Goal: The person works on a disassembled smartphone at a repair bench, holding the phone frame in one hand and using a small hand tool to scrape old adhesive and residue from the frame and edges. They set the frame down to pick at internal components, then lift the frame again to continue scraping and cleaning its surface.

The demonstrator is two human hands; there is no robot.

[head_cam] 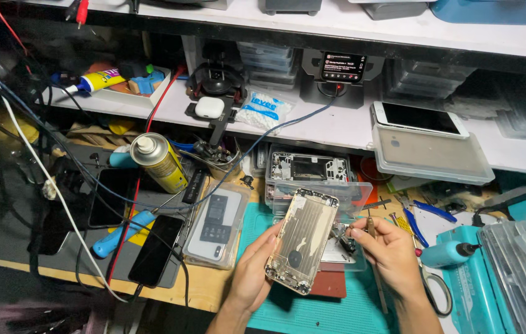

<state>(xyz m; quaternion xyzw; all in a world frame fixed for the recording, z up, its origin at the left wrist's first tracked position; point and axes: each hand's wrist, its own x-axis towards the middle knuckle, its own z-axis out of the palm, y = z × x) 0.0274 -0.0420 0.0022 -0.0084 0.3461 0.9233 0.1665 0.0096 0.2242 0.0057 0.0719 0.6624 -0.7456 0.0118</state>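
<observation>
Low in the middle of the frame, the left hand [252,272] props up a gutted phone shell [302,240], its fingers wrapped around the lower left edge so the open inside faces the camera. The shell is tilted, its top end leaning toward the upper right, over the teal mat [312,309] on the counter. The right hand [393,250] sits just right of the shell, fingers pinched shut on a thin screwdriver [375,260] whose tip points up beside the shell's right edge.

By the look of it, this is the bare-frame stage of a strip-down or rebuild: the shell seems empty of board and battery. Working on it further would call for a steady left-hand hold and the driver tip brought squarely onto a small screw or part inside.

Behind the shell, clear plastic trays [312,179] are stacked; the top one holds another phone frame [309,167], dark in the middle. At centre left a clear bag [218,226] holds a white phone. On the shelf at upper right a shallow lidded box [430,154] looks to hold a flat grey panel, with a white phone [420,119] lying on its far edge. A spray can [159,162] stands at centre left.
</observation>
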